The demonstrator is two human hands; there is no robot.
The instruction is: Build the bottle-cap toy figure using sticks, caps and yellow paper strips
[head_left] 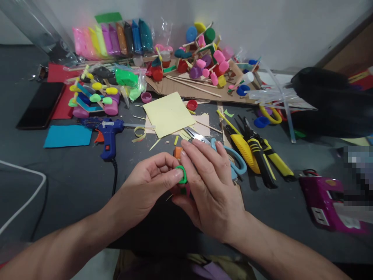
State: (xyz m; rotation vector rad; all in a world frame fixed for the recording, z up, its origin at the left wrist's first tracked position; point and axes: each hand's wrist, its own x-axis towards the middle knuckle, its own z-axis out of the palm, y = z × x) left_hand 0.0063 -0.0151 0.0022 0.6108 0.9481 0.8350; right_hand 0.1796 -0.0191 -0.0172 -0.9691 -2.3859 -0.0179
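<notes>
Over the near middle of the desk, my left hand (157,175) is closed, its thumb and fingers pinching a small green ring-shaped piece (183,175). My right hand (211,182) curls against it from the other side, fingers pressed together. Just below the green ring, a bit of a pink piece (187,190) shows between the hands; the right palm and fingers hide most of it. An orange block (177,152) peeks out beyond the fingertips. Light-blue-handled scissors (239,163) lie partly behind my right hand.
A blue glue gun (108,136) lies left, its cord running forward. Yellow paper (169,112) sits centrally. A yellow cutter (243,149) and pliers (259,159) lie right, near a purple device (326,202). Small stick models (96,97), clay packs (116,39) and cardboard (186,91) line the back.
</notes>
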